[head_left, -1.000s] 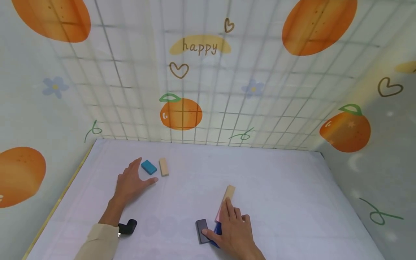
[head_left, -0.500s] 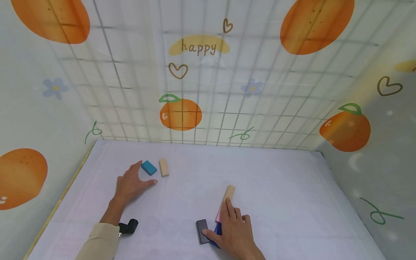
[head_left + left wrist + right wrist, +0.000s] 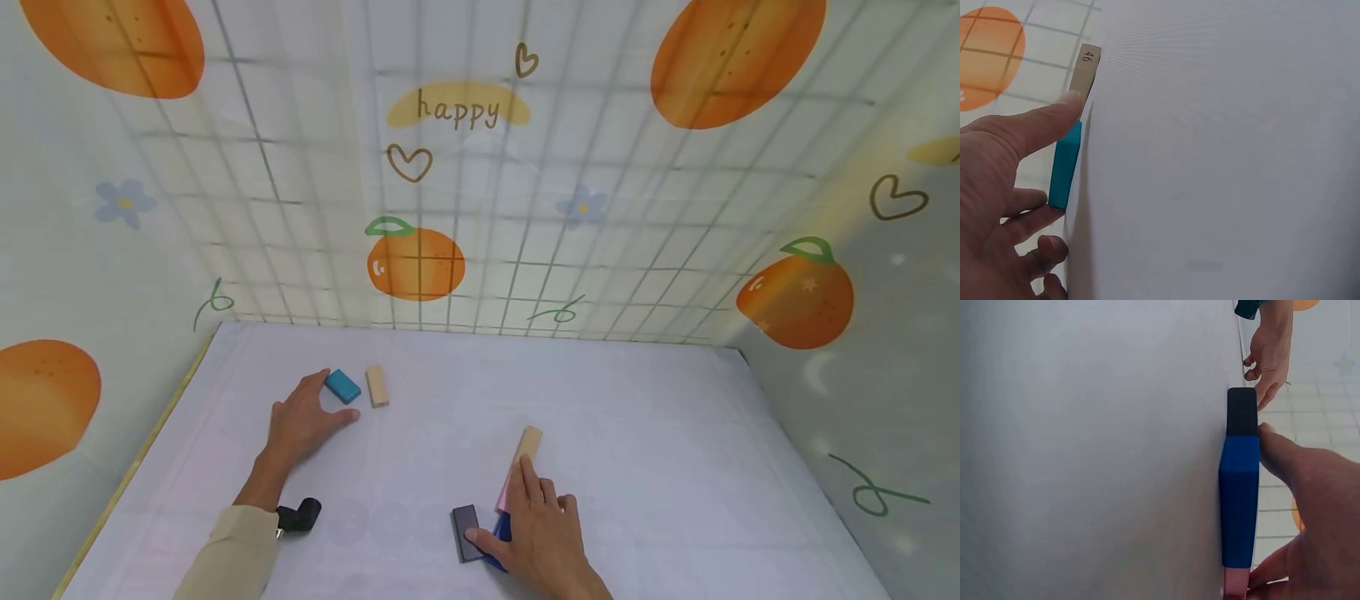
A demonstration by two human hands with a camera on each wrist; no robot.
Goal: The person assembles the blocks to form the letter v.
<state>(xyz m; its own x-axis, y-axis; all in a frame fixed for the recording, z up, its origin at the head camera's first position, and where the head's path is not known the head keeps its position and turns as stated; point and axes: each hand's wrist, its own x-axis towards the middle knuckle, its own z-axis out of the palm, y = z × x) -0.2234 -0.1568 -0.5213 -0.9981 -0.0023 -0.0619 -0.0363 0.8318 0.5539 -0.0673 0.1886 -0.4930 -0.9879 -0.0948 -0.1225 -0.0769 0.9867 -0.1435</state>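
On the left of the table, my left hand spreads its thumb and fingers around a teal block. A fingertip meets or nearly meets the block's near end in the left wrist view, while the thumb stays off it. Just right of it lies a plain wooden block, marked 46 on its end. My right hand lies over a row of blocks. Its thumb rests on a black block and its fingers reach onto a second wooden block. Between them are a blue block and a pink block, partly covered by the hand.
A white cloth covers the table. Printed curtains with oranges hang at the back and both sides, with a wire grid behind the back one. A black wrist device sticks out by my left sleeve.
My left thumb and fingertips have come slightly closer together around the teal block. The right hand and its row of blocks have stayed still.
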